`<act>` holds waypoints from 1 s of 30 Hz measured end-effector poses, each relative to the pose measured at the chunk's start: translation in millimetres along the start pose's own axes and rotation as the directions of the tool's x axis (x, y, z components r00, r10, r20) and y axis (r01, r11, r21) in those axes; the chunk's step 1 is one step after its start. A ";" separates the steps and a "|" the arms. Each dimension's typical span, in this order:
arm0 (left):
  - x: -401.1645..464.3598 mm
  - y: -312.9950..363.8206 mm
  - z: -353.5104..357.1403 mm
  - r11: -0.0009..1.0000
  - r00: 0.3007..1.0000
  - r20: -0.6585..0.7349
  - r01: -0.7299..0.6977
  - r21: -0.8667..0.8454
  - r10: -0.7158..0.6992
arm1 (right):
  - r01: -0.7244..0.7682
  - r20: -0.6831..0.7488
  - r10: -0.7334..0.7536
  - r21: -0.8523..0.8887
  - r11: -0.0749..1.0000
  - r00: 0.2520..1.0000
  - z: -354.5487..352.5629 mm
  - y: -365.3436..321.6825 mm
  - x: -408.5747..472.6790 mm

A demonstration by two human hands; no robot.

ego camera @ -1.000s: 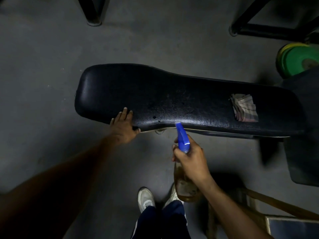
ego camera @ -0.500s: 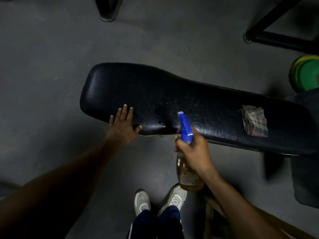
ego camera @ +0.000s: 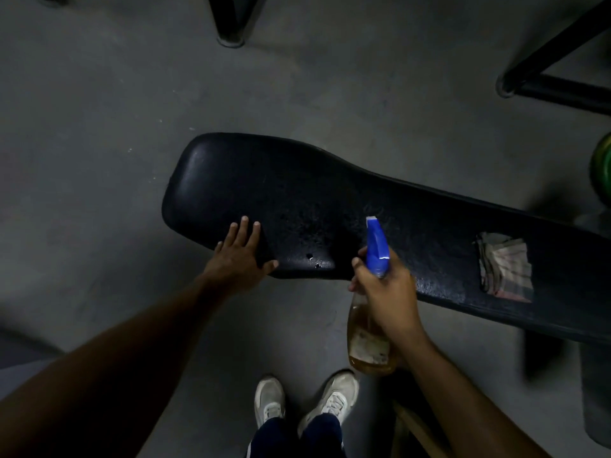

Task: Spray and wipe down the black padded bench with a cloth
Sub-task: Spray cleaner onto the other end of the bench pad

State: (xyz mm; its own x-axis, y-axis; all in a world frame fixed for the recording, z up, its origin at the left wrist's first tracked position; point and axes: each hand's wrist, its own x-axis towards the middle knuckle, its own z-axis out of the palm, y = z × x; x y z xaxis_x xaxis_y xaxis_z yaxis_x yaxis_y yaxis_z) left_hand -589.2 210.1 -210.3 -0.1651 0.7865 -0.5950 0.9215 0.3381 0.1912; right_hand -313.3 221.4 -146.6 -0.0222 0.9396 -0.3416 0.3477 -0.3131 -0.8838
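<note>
The black padded bench (ego camera: pixel 297 193) runs from centre left to the right edge, its surface speckled with wet droplets near the middle. My left hand (ego camera: pixel 239 254) lies flat on the near edge of the bench, fingers spread. My right hand (ego camera: pixel 385 287) grips a spray bottle (ego camera: pixel 368 342) holding amber liquid, and its blue nozzle (ego camera: pixel 377 247) points over the bench's middle. A folded checked cloth (ego camera: pixel 506 267) lies on the bench toward the right end, apart from both hands.
Grey concrete floor all around. Black metal frame legs stand at top centre (ego camera: pixel 231 24) and top right (ego camera: pixel 545 81). A green weight plate (ego camera: pixel 603 173) shows at the right edge. My white shoes (ego camera: pixel 307 398) are below the bench, with a wooden frame (ego camera: pixel 413 431) beside them.
My left hand has slid further onto the bench pad. The spray bottle has moved up over the bench edge. The view has shifted so that the bench sits lower and to the right.
</note>
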 end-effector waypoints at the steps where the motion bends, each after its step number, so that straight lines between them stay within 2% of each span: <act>1: -0.7 -0.3 0.6 1.000 1.000 0.000 -0.004 0.009 0.004 | -0.001 0.018 0.001 -0.004 1.000 1.000 -1.9 -1.0 5.1; 6: 0.6 -0.8 -4.2 1.000 0.999 0.036 0.012 0.006 -0.012 | 0.086 0.112 -0.075 -0.094 0.992 0.991 13.5 -10.3 19.2; 11: -0.2 -3.0 -6.0 1.000 1.000 0.019 0.000 -0.022 0.001 | 0.126 0.193 -0.104 -0.109 0.986 0.976 42.7 -22.0 13.6; 16: -0.6 -12.9 -6.5 0.997 0.999 0.017 -0.034 -0.074 0.035 | 0.091 0.148 -0.080 -0.071 0.993 0.986 55.2 -24.7 2.3; 19: 0.7 -19.1 -9.4 0.990 0.998 0.021 -0.061 -0.129 0.064 | 0.087 0.114 -0.074 -0.119 0.989 0.991 55.2 -24.8 -2.9; 24: -2.8 -38.5 -12.2 0.986 0.987 -0.082 -0.144 -0.088 0.137 | 0.081 0.153 -0.056 -0.165 0.983 0.987 62.6 -28.8 -16.5; 27: -1.5 -57.0 -20.0 0.989 0.987 -0.136 -0.101 -0.107 0.086 | 0.105 0.213 -0.060 -0.206 0.973 0.975 77.5 -31.5 -28.1; 30: 2.6 -77.5 -31.5 0.994 0.988 -0.153 -0.036 -0.100 0.021 | 0.068 0.265 -0.015 -0.190 0.979 0.964 93.8 -31.3 -37.2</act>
State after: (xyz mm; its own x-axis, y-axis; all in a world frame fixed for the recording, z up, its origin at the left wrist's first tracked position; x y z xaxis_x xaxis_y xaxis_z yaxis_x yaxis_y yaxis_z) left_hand -672.1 202.2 -202.0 -0.1980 0.8632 -0.4645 0.8872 0.3593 0.2895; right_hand -411.3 183.2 -136.3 -0.2752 0.8739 -0.4007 0.5172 -0.2167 -0.8280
